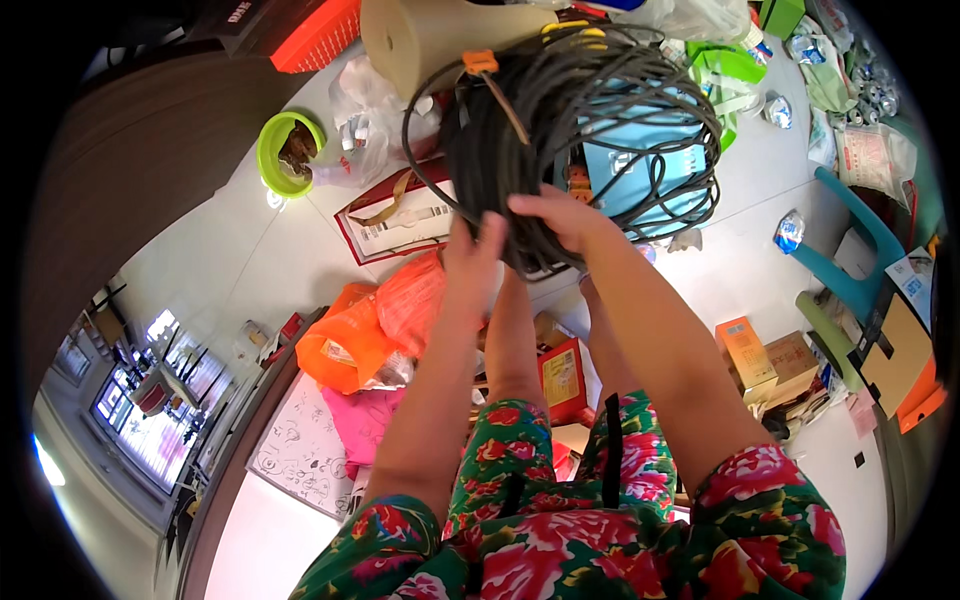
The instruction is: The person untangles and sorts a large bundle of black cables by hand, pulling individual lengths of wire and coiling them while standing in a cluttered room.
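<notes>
A big coil of black cable (495, 157) fills the upper middle of the head view, with loose loops spreading to its right. My left hand (476, 251) is at the coil's lower left edge, its thumb up and partly blurred. On the coil's lower right side lies my right hand (559, 214), fingers pointing left against the cable. An orange connector (480, 61) with a short brown strip rests on top of the coil. Under the loose loops shows a light blue box (645, 161). Whether the fingers close around the cable is hard to see.
A green bin (274, 172) stands left on the tiled floor, near a red-edged box (405, 217). Orange plastic bags (352, 337) lie lower left. At right are small cartons (742, 356), a teal plastic chair (862, 247) and many cans (874, 94). A large beige roll (435, 37) lies ahead.
</notes>
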Motion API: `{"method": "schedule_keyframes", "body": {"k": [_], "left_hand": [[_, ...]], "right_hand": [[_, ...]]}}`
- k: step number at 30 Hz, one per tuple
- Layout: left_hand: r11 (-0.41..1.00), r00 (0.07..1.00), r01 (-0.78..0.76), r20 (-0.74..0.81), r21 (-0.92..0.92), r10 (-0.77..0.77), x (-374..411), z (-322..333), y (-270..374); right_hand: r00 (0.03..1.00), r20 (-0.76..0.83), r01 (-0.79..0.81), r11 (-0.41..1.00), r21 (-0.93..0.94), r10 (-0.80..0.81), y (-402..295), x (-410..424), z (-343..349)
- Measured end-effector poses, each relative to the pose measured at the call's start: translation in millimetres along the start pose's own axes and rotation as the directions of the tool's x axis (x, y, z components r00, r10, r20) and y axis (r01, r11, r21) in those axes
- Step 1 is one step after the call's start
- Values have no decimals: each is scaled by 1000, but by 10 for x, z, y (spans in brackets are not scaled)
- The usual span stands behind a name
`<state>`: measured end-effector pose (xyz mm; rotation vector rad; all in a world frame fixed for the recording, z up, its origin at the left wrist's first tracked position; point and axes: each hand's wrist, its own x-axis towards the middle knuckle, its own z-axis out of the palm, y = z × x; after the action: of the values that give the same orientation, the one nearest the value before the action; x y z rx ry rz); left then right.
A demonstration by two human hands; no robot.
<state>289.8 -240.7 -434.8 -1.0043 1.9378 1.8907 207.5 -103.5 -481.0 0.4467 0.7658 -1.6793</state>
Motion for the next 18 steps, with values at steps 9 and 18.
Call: {"method": "schedule_keyframes", "body": {"k": [9, 18], "left_hand": [[508, 757, -621, 289, 597, 585, -1092, 1289, 1002], [517, 543, -829, 531, 215, 650, -2206, 2282, 1867]], "right_hand": [[925, -71, 379, 921, 94, -374, -215, -1984, -362], [524, -112, 850, 510, 136, -844, 3, -3704, -396]]}}
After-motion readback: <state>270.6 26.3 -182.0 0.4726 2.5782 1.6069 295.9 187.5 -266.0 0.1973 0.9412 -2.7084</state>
